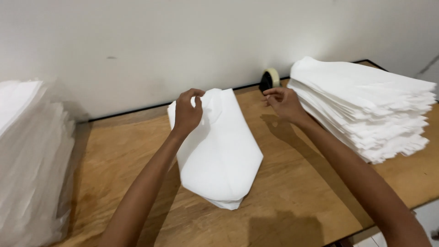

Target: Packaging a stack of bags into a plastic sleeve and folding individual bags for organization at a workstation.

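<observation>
Here, at the wooden counter (292,201), the person stands over a folded white sheet (219,155) that lies near the middle of the counter, tapering to a blunt point toward the near edge. The left hand (186,112) rests on the sheet's upper left part, its thumb and fingers closed in a narrow grip on a raised flap of the material. The right hand (284,103) hovers apart from the sheet, just beside a tall stack of white sheets (366,110) on the right; its fingertips are drawn together, though from here I cannot tell whether they pinch anything. A roll of tape (270,78) stands against the wall behind that hand, and another pile of white material (32,160), somewhat blurred, fills the left edge. By my judgement the fold at the sheet's top end is the step in hand. The next move calls for keeping that flap flat and aligned, and a steady left hand so the layers beneath do not shift.
</observation>
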